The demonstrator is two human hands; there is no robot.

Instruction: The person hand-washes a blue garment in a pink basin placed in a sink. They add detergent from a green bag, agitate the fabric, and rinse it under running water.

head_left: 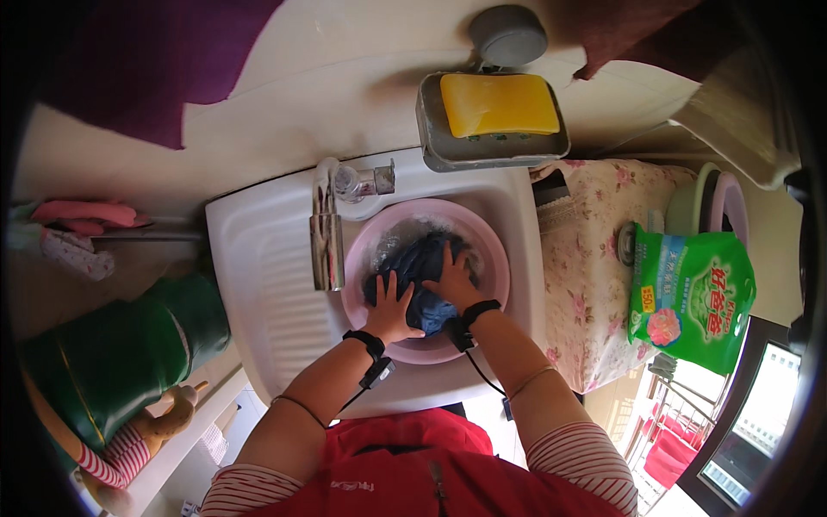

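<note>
A pink basin (356, 246) stands in the white sink, with soapy water and a dark blue cloth (422, 258) in it. My left hand (392, 312) presses on the near left part of the cloth, its fingers spread. Beside it, my right hand (454, 280) lies on the right part of the cloth, fingers also apart. Both hands touch the wet fabric from above, and neither grips it visibly. Black straps with small devices circle both wrists. What lies beneath the cloth is hidden.
A metal faucet (327, 233) hangs over the basin's left rim. Ridges mark the sink (284, 293) on the left. Yellow soap (500, 103) rests in a grey wall dish (439, 142). To the right, a green detergent bag (689, 297) lies on a flowered cover (586, 276). Green rubber cloth (121, 362) is at left.
</note>
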